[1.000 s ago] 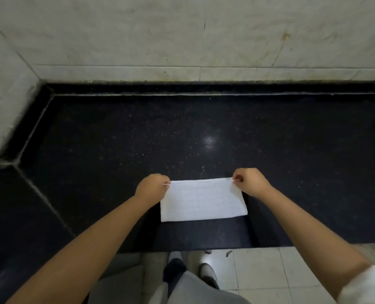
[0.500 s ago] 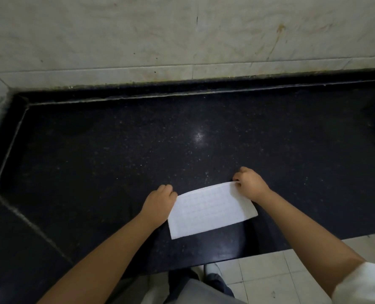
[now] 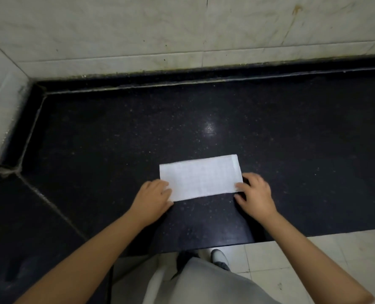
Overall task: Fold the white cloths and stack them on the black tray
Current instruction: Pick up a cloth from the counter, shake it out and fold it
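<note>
Cloth (image 3: pixel 200 178) now flat on the black counter (image 3: pixel 292 150) as a folded rectangle, pushed farther from the near edge than half a second ago, when held up by its far corners. Left hand (image 3: pixel 152 199) at the near-left corner, fingers relaxed and resting on the edge; right hand (image 3: pixel 255 196) at the near-right corner, fingertips seemingly pinching it, though hard to tell. Probably ready for another fold; no black tray in sight yet.

The picture is dim. A small bright spot of glare shines on the black counter (image 3: pixel 209 128) near the middle. The edges bend and look a bit soft.
</note>
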A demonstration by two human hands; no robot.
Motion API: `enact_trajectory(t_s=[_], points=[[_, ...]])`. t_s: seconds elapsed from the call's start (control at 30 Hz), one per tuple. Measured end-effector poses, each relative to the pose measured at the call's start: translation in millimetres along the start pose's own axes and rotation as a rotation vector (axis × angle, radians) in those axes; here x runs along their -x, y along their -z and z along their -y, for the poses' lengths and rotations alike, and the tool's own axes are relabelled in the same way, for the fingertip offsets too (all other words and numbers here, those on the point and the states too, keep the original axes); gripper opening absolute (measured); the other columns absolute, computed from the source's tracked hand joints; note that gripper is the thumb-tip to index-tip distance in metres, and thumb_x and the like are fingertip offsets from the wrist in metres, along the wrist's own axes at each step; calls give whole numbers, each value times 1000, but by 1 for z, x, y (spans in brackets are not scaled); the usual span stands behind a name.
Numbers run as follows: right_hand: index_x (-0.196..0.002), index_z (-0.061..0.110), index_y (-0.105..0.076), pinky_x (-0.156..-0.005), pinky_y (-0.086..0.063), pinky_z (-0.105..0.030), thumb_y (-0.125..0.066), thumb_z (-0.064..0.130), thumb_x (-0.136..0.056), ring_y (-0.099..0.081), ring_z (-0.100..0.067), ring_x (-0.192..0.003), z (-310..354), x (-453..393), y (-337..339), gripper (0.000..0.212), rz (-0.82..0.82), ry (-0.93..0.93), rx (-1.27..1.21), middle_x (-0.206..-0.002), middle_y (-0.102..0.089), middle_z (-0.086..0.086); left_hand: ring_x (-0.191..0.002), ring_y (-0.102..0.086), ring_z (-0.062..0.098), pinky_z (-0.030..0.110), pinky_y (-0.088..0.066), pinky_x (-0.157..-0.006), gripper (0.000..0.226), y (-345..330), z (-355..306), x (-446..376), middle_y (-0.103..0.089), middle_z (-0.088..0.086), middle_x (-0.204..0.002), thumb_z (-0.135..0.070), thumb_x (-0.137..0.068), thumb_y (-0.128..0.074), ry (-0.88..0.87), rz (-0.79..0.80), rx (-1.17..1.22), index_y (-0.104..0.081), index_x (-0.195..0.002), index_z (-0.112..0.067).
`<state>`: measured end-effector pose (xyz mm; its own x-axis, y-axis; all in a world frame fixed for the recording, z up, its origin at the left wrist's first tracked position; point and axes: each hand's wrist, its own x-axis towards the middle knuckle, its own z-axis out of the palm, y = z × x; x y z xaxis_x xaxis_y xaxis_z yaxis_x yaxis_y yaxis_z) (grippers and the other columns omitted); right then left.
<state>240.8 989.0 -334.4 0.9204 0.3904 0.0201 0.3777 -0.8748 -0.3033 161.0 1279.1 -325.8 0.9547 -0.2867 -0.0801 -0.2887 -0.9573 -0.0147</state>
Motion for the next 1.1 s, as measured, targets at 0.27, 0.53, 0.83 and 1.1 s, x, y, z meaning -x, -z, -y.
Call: enact_trajectory(t_s=[0.27,0.53,0.83,1.1], points=[[-111,3,-57,-90,-39,-44,-54,29,-89,-48,-34,-110,29,-3,4,35,65,-501,-36,-118,-56,-17,-100,-68,29,40,-56,-78,46,0,-22,-22,-69,15,-109,-36,-80,-42,244,-6,129,-71,-98,-5],[-95,3,-58,-82,-44,-36,-47,12,-86,-55,-31,-99,45,-34,6,16,238,-677,-130,-108,-56,-15,-146,9,21,36,6,-118,78,-24,-28,-50,8,8,-158,-55,-85,3,465,210,247,1,-149,-10],[-57,17,-35,-48,-35,-10,-54,-4,-76,-38,-8,-53,88,-37,26,34,-106,-376,-665,-59,-41,4,-146,10,17,33,9,-117,79,-25,-23,-44,5,5,-159,-56,-84,4,425,142,298,-1,-149,-10],[-70,0,-54,-54,-47,-28,-59,-12,-65,-54,-25,-61,161,-27,-50,14,20,198,-364,-69,-58,-14,-137,3,9,31,3,-114,84,-20,16,18,-17,10,-155,-53,-81,-1,585,-142,473,-26,-144,-3]])
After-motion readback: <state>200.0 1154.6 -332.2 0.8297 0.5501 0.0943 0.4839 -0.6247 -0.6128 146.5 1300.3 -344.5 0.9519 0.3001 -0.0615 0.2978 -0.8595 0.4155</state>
